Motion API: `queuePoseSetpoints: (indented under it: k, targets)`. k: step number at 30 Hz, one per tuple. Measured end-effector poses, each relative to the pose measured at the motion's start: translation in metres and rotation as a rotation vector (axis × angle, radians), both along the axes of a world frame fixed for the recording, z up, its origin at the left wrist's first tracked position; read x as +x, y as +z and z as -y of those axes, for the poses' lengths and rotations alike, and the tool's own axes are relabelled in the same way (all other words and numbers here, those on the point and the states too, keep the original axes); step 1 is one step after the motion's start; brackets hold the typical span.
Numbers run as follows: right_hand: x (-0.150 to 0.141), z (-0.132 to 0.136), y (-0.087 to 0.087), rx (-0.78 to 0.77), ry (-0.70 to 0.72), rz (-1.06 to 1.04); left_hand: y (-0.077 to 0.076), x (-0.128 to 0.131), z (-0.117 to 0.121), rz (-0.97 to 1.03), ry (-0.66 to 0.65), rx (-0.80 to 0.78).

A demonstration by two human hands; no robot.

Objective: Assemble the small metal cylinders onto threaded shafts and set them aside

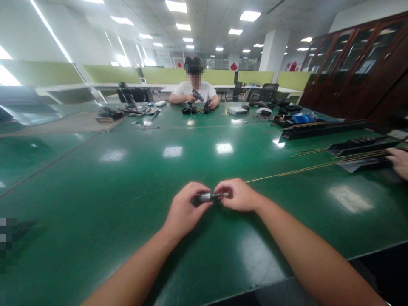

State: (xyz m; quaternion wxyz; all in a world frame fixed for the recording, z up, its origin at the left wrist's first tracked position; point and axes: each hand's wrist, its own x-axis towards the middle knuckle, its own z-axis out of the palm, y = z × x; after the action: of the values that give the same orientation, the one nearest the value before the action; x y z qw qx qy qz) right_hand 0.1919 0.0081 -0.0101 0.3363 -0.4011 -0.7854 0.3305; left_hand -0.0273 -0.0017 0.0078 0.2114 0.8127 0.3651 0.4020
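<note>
In the middle of the head view, my left hand (190,208) is closed around a small silvery metal cylinder (205,197) with a thinner shaft on its right. My right hand (239,195) pinches that thin shaft (221,194) between its fingers. The part lies level, low over the green tabletop (134,199). Blur and my fingers hide its dark left end, so its exact kind does not show. Thin brass-coloured rods (287,173) run from just behind my right hand toward the right.
Dark metal channels (321,131) lie at the right, near another person's hand (400,162). Across the table, a person in a white shirt (208,90) holds a power drill (196,95). A white box (237,111) and tangled cables stand toward the back right; tools clutter the back left.
</note>
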Motion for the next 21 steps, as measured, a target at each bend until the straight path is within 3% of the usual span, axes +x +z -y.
queuePoseSetpoints:
  k: [8, 15, 21]
  targets:
    - [-0.002, 0.006, 0.005, 0.014, 0.047, 0.026, -0.004, 0.000, -0.001, -0.022, -0.015, 0.007]
    - [-0.005, 0.008, 0.009, 0.079, 0.001, 0.056, -0.004, 0.002, 0.000, -0.044, -0.007, -0.017]
    - [-0.005, 0.008, 0.011, 0.040, -0.031, 0.007, -0.007, 0.001, -0.002, -0.004, 0.102, -0.046]
